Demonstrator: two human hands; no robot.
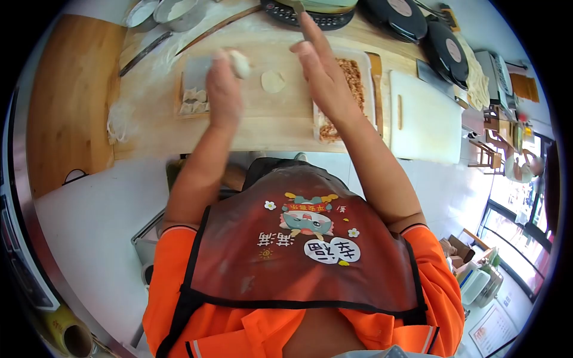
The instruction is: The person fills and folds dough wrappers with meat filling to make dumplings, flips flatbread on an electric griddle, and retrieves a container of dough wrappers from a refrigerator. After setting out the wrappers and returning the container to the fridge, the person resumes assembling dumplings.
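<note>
While our left hand [225, 92] holds dough [240, 64], fingers blurred, our right hand [325, 80] shows thumb, index apart, grip unclear. Step, we judge: wrapping. Next likely calls for sealing.

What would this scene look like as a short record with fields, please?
Left hand: blurred, holding white dough
Right hand: seems to hold a thin tool
Between hands: wrapper, flat on the table
Left side: dumplings in a tray
Right side: filling in a tub; white board beyond
</note>
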